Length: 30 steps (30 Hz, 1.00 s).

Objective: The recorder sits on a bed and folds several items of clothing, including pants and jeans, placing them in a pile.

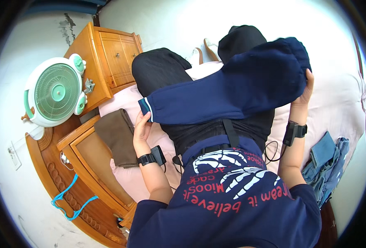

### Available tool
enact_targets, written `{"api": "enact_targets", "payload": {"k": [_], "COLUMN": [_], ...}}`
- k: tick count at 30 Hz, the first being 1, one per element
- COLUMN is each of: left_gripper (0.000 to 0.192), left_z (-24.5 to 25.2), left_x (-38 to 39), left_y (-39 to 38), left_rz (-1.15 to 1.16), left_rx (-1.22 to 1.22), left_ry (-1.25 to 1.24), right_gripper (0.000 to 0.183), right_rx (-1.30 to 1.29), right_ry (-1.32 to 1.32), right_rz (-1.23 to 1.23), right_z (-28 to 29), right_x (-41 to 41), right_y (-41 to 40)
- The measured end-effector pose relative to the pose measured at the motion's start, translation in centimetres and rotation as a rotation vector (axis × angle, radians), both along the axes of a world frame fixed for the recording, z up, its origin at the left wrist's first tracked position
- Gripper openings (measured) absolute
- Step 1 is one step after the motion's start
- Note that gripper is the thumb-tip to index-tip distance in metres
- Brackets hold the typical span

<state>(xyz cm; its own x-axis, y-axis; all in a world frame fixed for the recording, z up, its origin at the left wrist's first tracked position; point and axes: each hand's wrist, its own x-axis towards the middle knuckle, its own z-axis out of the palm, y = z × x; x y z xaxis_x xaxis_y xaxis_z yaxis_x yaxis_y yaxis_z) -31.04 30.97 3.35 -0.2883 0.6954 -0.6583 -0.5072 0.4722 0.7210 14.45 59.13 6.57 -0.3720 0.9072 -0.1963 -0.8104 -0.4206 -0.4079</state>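
A navy blue garment [195,99], probably folded trousers, stretches across my lap over my black trousers [161,71]. At its narrow end is a cuff [145,108] with white and green stripes. My left hand [143,127] grips that cuff, thumb on top. The wide, gathered end is held by my right hand [305,88], whose fingers are partly hidden by the cloth. A folded brown garment [116,136] lies to the left of my left forearm. Each wrist wears a black strapped device.
Pink bedding [319,108] spreads beneath me. Folded blue jeans [325,161] lie at the right. A green and white fan [59,93] stands by a wooden cabinet [118,55] on the left. A wooden headboard [74,186] carries a blue strap [65,196]. Black cables [274,152] run near my waist.
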Motion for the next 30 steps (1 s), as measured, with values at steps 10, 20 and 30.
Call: {"api": "enact_targets", "payload": {"k": [10, 20, 30], "left_gripper": [0.042, 0.044, 0.050], "left_z": [2.2, 2.5, 4.4], "left_x": [1.3, 2.5, 3.3], "left_y": [1.2, -2.4, -0.3], "left_rz": [-0.030, 0.025, -0.164], "left_rx": [0.039, -0.167, -0.072], "left_ry": [0.038, 0.125, 0.461], "right_gripper": [0.057, 0.065, 0.060], "right_rx": [0.940, 1.342, 1.125], "right_ry": [-0.597, -0.612, -0.343], "right_rz": [0.769, 1.094, 1.275], "right_z": [4.5, 2.1, -3.2], "right_x": [-23.9, -28.3, -27.3], "right_y": [-8.4, -14.3, -12.4]}}
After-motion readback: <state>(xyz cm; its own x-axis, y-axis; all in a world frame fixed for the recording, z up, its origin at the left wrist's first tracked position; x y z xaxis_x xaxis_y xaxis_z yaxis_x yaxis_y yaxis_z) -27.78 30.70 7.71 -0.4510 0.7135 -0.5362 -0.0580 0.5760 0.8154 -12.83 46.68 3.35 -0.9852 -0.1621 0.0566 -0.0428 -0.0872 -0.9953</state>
